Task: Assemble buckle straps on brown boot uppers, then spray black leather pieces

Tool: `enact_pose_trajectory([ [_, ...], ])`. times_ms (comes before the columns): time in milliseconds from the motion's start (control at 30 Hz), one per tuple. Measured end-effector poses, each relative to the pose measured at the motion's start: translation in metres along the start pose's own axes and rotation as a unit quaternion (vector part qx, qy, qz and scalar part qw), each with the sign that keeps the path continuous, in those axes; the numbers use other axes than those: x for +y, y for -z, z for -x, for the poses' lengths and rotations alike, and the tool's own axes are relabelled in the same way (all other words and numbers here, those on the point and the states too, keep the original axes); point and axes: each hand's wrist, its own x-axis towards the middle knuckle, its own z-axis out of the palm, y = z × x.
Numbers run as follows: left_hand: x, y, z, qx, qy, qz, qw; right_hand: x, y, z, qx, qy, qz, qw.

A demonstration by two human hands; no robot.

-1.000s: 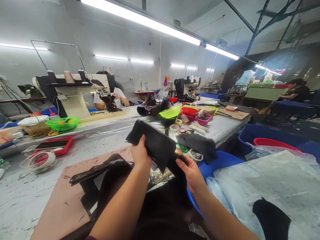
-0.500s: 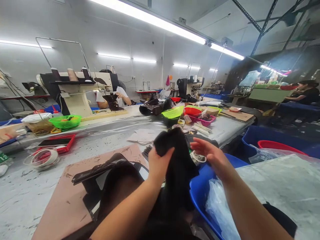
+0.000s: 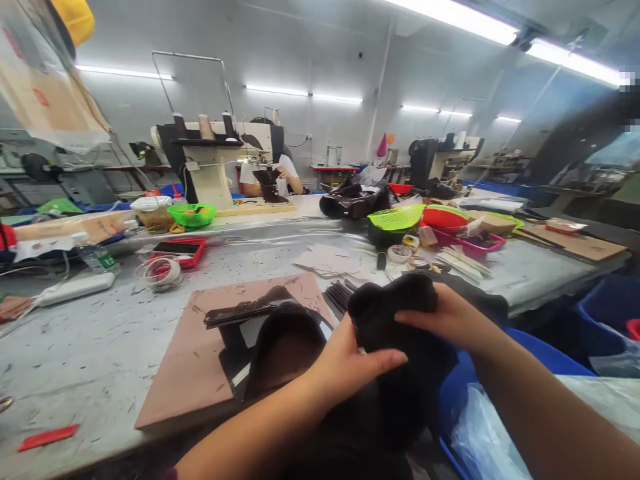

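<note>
Both hands grip a soft black leather piece point(image 3: 400, 353), which hangs down in folds in front of me. My left hand point(image 3: 353, 357) is closed on its left edge, thumb lying across the front. At the upper right edge, my right hand point(image 3: 445, 313) has its thumb on the near face and its fingers hidden behind. To the left, dark brown leather pieces point(image 3: 285, 347) lie on a pinkish board point(image 3: 185, 360), partly behind my left forearm. Several dark strips point(image 3: 340, 293) rest just beyond my left hand.
A blue bin point(image 3: 535, 350) with clear plastic stands at the right. Beyond are white sheets point(image 3: 330, 260), tape rolls point(image 3: 399, 253), a lime basket point(image 3: 397, 219) and a red tray point(image 3: 193, 257) with a phone. Across the table, a person point(image 3: 290, 177) works at a sewing machine point(image 3: 215, 160).
My right hand, apart from the black leather piece with fingers spread before, now grips it. The piece's top edge has been spread wider. The view has turned left.
</note>
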Motion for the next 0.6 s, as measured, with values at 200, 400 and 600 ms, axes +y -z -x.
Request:
enact_pose_trajectory([
  [200, 0.026, 0.124, 0.081, 0.075, 0.197, -0.227, 0.951, 0.005, 0.022, -0.036, -0.128, -0.066, -0.002, 0.990],
  [400, -0.033, 0.190, 0.063, 0.175, 0.276, -0.078, 0.942, 0.052, -0.008, -0.112, -0.290, -0.186, -0.016, 0.938],
  [600, -0.044, 0.156, 0.041, 0.106, 0.273, -0.115, 0.949, 0.084, -0.073, -0.138, -0.372, -0.271, -0.088, 0.883],
])
